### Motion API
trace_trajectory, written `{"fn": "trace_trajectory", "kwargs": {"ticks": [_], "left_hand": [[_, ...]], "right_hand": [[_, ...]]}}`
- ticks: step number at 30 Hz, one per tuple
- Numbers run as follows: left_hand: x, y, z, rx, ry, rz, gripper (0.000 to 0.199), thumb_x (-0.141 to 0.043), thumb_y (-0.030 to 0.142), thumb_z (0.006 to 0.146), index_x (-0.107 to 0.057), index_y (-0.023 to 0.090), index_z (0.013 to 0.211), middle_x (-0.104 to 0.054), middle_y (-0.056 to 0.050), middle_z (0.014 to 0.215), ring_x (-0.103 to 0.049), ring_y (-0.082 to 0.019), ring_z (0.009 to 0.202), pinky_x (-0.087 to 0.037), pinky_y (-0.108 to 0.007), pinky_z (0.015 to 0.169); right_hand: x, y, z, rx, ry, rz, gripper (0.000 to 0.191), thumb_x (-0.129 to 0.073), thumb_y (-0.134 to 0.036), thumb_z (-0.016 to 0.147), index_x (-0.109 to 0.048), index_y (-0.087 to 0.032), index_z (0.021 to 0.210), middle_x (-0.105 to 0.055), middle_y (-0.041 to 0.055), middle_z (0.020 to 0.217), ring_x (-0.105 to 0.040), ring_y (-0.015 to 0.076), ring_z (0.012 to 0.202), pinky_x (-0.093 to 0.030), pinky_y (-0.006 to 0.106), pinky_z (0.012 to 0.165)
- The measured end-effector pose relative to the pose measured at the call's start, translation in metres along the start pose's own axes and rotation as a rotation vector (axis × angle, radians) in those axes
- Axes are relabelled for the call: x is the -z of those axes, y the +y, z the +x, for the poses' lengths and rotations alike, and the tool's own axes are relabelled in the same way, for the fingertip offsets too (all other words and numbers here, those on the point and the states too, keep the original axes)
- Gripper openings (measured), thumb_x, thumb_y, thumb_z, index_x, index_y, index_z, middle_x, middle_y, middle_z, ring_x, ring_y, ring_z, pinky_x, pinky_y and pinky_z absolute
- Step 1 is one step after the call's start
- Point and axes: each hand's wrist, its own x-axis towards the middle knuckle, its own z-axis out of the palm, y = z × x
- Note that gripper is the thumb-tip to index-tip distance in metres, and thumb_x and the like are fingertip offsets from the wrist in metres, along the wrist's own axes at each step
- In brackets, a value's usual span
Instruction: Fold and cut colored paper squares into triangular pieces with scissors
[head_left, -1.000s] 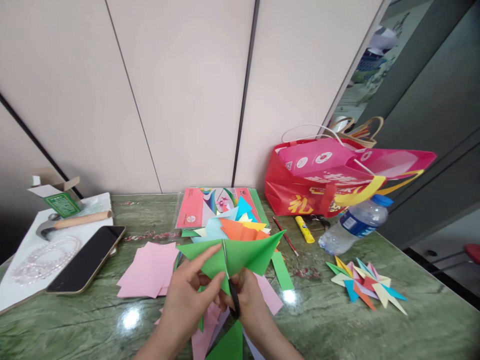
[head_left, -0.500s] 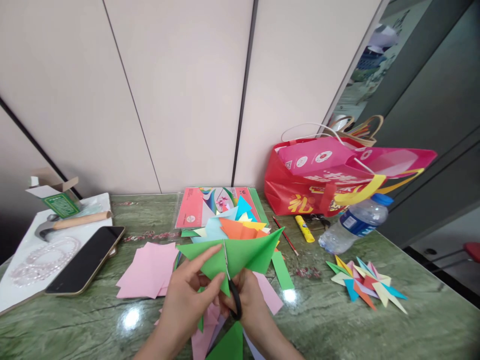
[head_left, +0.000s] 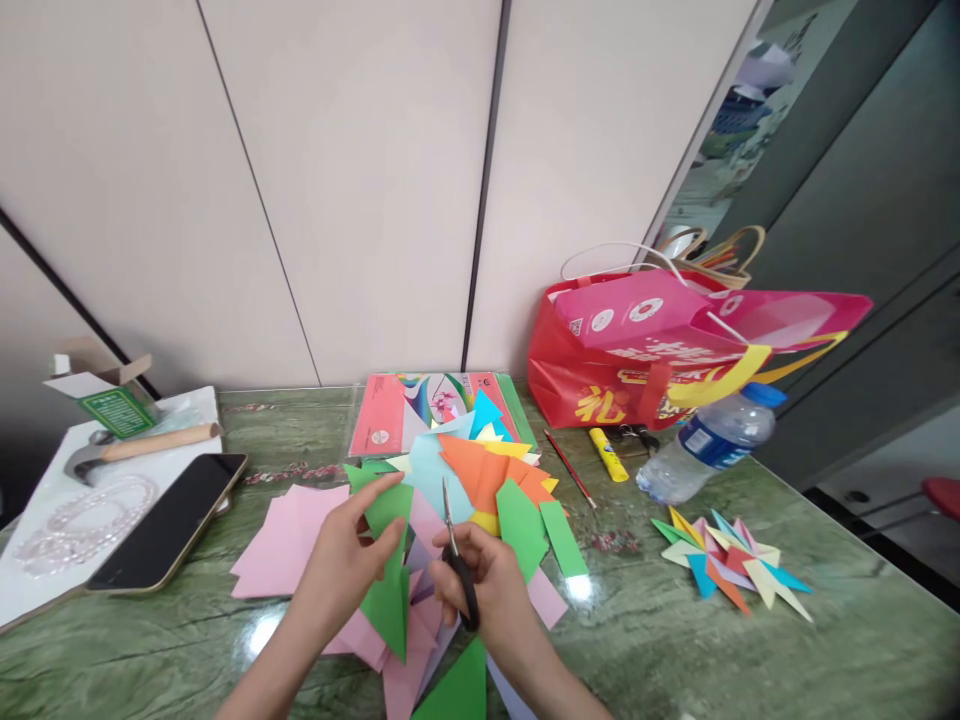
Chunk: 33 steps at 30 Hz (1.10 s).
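Scissors [head_left: 466,588] fill curled right hand [head_left: 491,572]; spread left hand [head_left: 349,545] overlaps green paper [head_left: 390,605], pink sheets [head_left: 281,545].

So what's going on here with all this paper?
A person is doing something with paper and scissors. The right hand holds the scissors, blades pointing away from the person. The left hand is open over a green paper piece; I can't tell if it touches it. Another green piece lies right of the scissors, and pink paper lies to the left. Colourful folded paper sits off to the right, near a bottle.
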Motion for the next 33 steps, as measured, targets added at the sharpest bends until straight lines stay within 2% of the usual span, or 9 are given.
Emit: {"fn": "trace_trajectory", "kwargs": {"ticks": [5, 9, 12, 16, 20, 23, 25, 28, 33], "left_hand": [[0.000, -0.014, 0.003, -0.094, -0.088, 0.311, 0.036, -0.050, 0.030, 0.073, -0.066, 0.019, 0.102, -0.065, -0.004, 0.072, -0.056, -0.019, 0.056, -0.044, -0.029, 0.054], [-0.003, -0.020, 0.002, -0.108, -0.049, 0.507, 0.028, -0.045, 0.029, 0.077, -0.068, 0.020, 0.091, -0.059, -0.010, 0.098, -0.060, -0.021, 0.064, -0.046, -0.034, 0.061], [-0.005, -0.019, 0.002, -0.181, 0.057, 0.503, 0.019, -0.047, 0.024, 0.074, -0.065, 0.019, 0.068, -0.052, -0.012, 0.112, -0.060, -0.027, 0.090, -0.046, -0.038, 0.075], [-0.008, -0.015, 0.002, -0.263, 0.128, 0.286, 0.014, -0.051, 0.025, 0.071, -0.064, 0.020, 0.067, -0.059, -0.010, 0.102, -0.058, -0.028, 0.095, -0.044, -0.041, 0.082], [-0.021, -0.015, 0.000, -0.139, -0.104, -0.022, 0.019, -0.054, 0.027, 0.070, -0.064, 0.015, 0.081, -0.067, -0.008, 0.078, -0.061, -0.022, 0.070, -0.049, -0.034, 0.066], [-0.032, -0.020, -0.002, -0.049, -0.206, -0.157, 0.038, -0.058, 0.025, 0.066, -0.060, 0.009, 0.101, -0.067, -0.012, 0.088, -0.060, -0.019, 0.067, -0.048, -0.029, 0.056], [-0.036, -0.021, -0.003, -0.020, -0.242, -0.240, 0.046, -0.061, 0.023, 0.063, -0.056, 0.010, 0.107, -0.066, -0.010, 0.089, -0.058, -0.016, 0.062, -0.046, -0.026, 0.052], [-0.035, -0.018, -0.003, -0.002, -0.335, -0.354, 0.034, -0.061, 0.017, 0.062, -0.059, 0.011, 0.095, -0.065, -0.003, 0.074, -0.056, -0.013, 0.058, -0.044, -0.022, 0.050], [-0.029, -0.007, -0.004, 0.044, -0.398, -0.397, 0.013, -0.061, 0.021, 0.066, -0.064, 0.011, 0.074, -0.063, 0.000, 0.057, -0.053, -0.012, 0.047, -0.041, -0.022, 0.047]], "right_hand": [[0.026, -0.006, 0.007, 0.304, 0.340, -0.488, 0.019, -0.058, -0.029, 0.072, -0.054, -0.018, 0.088, -0.060, 0.0012, 0.069, -0.059, 0.0179, 0.063, -0.044, 0.028, 0.059], [0.053, -0.013, 0.015, 0.223, 0.474, -1.084, 0.024, -0.060, -0.017, 0.067, -0.056, -0.019, 0.090, -0.065, 0.0088, 0.091, -0.059, 0.0284, 0.085, -0.040, 0.036, 0.071], [0.064, -0.010, 0.021, 0.102, 0.513, -1.306, 0.029, -0.065, -0.013, 0.061, -0.057, -0.017, 0.089, -0.065, 0.0132, 0.090, -0.058, 0.0333, 0.089, -0.037, 0.037, 0.072], [0.068, -0.004, 0.023, 0.088, 0.439, -1.282, 0.029, -0.056, -0.003, 0.063, -0.057, -0.018, 0.088, -0.067, 0.0073, 0.075, -0.062, 0.0255, 0.074, -0.035, 0.030, 0.065], [0.062, -0.004, 0.022, 0.141, 0.371, -1.208, 0.027, -0.051, -0.003, 0.067, -0.056, -0.019, 0.089, -0.066, 0.0021, 0.066, -0.061, 0.0199, 0.062, -0.035, 0.025, 0.058], [0.052, -0.009, 0.017, 0.237, 0.280, -1.072, 0.010, -0.051, -0.014, 0.075, -0.053, -0.020, 0.082, -0.063, -0.0011, 0.067, -0.060, 0.0159, 0.062, -0.039, 0.022, 0.056], [0.045, -0.013, 0.013, 0.389, 0.146, -0.805, 0.006, -0.052, -0.017, 0.076, -0.051, -0.020, 0.081, -0.062, -0.0002, 0.073, -0.059, 0.0157, 0.068, -0.043, 0.022, 0.061], [0.037, -0.018, 0.005, 0.499, -0.007, -0.672, 0.009, -0.056, -0.015, 0.074, -0.053, -0.020, 0.080, -0.062, 0.0007, 0.074, -0.058, 0.0164, 0.070, -0.043, 0.024, 0.065], [0.033, -0.016, 0.001, 0.645, 0.004, -0.695, 0.012, -0.056, -0.011, 0.074, -0.056, -0.020, 0.082, -0.062, 0.0028, 0.076, -0.058, 0.0179, 0.073, -0.044, 0.027, 0.066]]}}
